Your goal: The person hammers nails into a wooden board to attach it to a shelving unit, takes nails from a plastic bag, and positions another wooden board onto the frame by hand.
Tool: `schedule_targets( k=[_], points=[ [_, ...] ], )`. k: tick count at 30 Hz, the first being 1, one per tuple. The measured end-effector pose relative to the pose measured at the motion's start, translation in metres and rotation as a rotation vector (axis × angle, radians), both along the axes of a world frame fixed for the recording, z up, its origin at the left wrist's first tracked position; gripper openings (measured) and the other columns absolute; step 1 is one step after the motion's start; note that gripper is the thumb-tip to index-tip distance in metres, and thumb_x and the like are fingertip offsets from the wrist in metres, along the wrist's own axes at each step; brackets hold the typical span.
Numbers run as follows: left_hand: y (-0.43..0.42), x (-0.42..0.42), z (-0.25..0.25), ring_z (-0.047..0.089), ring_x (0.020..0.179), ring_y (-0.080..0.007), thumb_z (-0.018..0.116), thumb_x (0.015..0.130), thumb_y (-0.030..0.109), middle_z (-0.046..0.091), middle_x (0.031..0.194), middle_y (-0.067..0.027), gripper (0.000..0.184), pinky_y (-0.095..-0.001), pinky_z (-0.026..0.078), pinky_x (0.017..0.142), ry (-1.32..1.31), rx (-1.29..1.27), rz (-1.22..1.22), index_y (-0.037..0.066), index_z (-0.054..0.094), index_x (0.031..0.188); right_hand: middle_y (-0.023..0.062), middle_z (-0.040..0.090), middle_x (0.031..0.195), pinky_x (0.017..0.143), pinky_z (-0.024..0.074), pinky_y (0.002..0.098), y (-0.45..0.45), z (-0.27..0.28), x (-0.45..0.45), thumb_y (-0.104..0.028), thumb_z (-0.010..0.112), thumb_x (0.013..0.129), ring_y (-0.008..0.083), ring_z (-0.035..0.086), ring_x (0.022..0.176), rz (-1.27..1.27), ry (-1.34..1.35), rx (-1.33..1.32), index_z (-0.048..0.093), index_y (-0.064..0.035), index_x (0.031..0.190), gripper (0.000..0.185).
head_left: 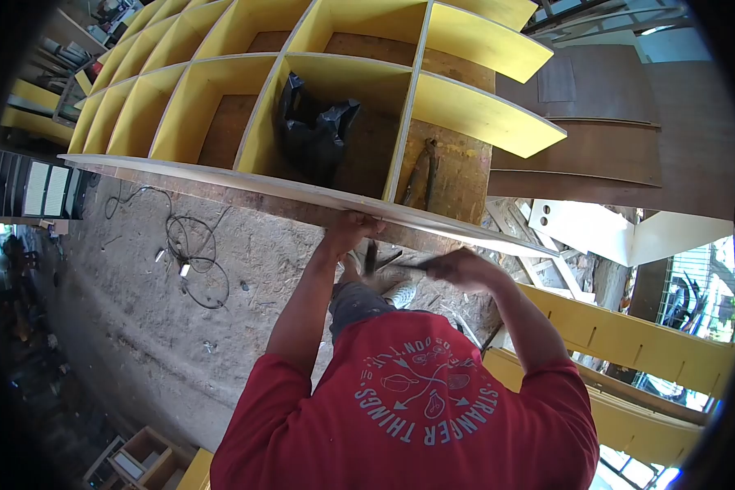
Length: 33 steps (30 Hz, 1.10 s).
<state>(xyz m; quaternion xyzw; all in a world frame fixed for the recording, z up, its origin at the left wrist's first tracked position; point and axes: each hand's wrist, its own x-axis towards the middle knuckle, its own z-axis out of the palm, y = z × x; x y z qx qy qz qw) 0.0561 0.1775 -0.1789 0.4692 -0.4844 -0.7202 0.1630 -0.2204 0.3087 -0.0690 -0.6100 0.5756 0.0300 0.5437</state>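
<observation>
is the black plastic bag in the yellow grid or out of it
In: the bag sits inside one compartment of the yellow grid, its walls on all four sides.

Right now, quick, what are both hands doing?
Left hand: at the long board's edge; can't tell if it's pinching anything.
Right hand: closed around a hammer.

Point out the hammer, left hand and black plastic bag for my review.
Hammer (371,257): head view, on its blurred head.
Left hand (353,232): head view, back of hand.
Black plastic bag (312,145): head view, middle of its body.

Yellow grid panels (486,119); red shirt (335,408), grey print.
</observation>
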Motion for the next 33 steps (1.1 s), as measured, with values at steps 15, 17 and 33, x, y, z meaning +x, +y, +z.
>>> schedule_targets(
  k=[15, 17, 33],
  points=[
    [-0.042, 0.035, 0.069, 0.065, 0.084, -0.0195, 0.090, 0.082, 0.039, 0.060, 0.086, -0.0039, 0.046, -0.0398, 0.057, 0.074, 0.123, 0.188, 0.695, 0.011, 0.065, 0.108, 0.0138, 0.074, 0.126, 0.102, 0.0529, 0.0504, 0.045, 0.011, 0.026, -0.042, 0.059, 0.107, 0.0396, 0.069, 0.116, 0.251, -0.039, -0.074, 0.068, -0.0240, 0.140, 0.039],
    [-0.038, 0.021, 0.063, 0.058, 0.075, -0.0156, 0.090, 0.080, 0.031, 0.056, 0.086, -0.0033, 0.039, -0.0368, 0.053, 0.064, 0.193, 0.127, 0.843, 0.011, 0.062, 0.100, 0.0142, 0.074, 0.126, 0.102, 0.0532, 0.0497, 0.040, 0.008, 0.026, -0.040, 0.058, 0.107, 0.0383, 0.069, 0.115, 0.243, -0.051, -0.095, 0.067, -0.0244, 0.141, 0.038],
    [-0.031, 0.016, 0.063, 0.053, 0.086, -0.0167, 0.088, 0.079, 0.030, 0.051, 0.096, -0.0041, 0.047, -0.0365, 0.051, 0.072, 0.280, 0.086, 0.854, 0.008, 0.059, 0.109, 0.0155, 0.076, 0.123, 0.098, 0.0553, 0.0434, 0.013, 0.012, 0.002, -0.043, 0.058, 0.108, 0.0317, 0.073, 0.107, -0.004, 0.002, -0.177, 0.067, -0.0198, 0.143, 0.043]
  ],
)
